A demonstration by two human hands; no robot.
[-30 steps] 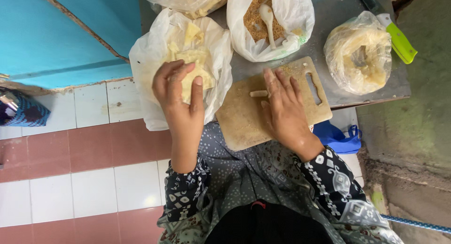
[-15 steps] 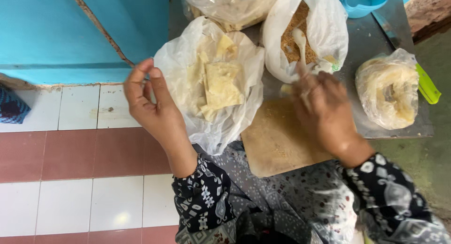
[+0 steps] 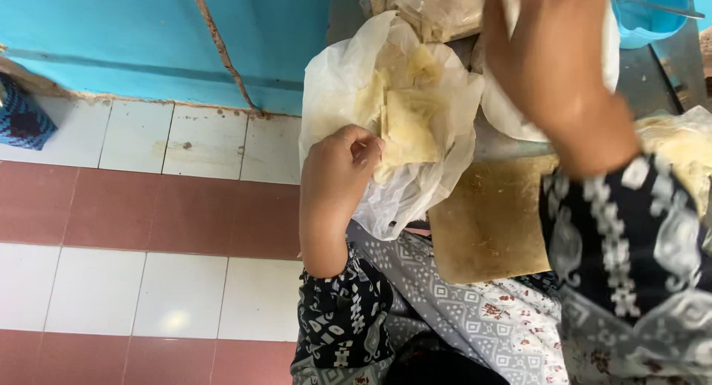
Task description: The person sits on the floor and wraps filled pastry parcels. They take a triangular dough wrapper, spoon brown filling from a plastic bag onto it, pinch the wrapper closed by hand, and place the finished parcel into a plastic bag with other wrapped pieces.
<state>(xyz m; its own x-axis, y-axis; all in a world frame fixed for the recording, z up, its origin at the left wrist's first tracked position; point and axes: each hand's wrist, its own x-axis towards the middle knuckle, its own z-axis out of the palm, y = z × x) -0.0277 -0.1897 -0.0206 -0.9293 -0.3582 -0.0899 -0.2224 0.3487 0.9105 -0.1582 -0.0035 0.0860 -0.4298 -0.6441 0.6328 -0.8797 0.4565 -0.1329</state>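
My left hand [image 3: 340, 170] pinches the left edge of a pale yellow square sheet [image 3: 409, 129]. The sheet lies on a stack of like sheets inside an open white plastic bag [image 3: 334, 81]. My right hand [image 3: 552, 66] is raised over the far side of the table, above another white bag [image 3: 512, 114]. Its fingertips run off the top of the view, so its grip is hidden. A wooden cutting board [image 3: 489, 222] lies bare between my two arms, at the table's near edge.
A clear bag of food [image 3: 434, 7] sits at the top. A blue basin [image 3: 653, 10] stands at the top right, and another filled bag [image 3: 686, 144] at the right edge. Left of the table are a blue wall and a red-and-white tiled floor [image 3: 148, 229].
My left hand went from the bag's left rim into the bag and pinched a sheet. My right hand rose off the cutting board toward the far bags. The view moved closer.
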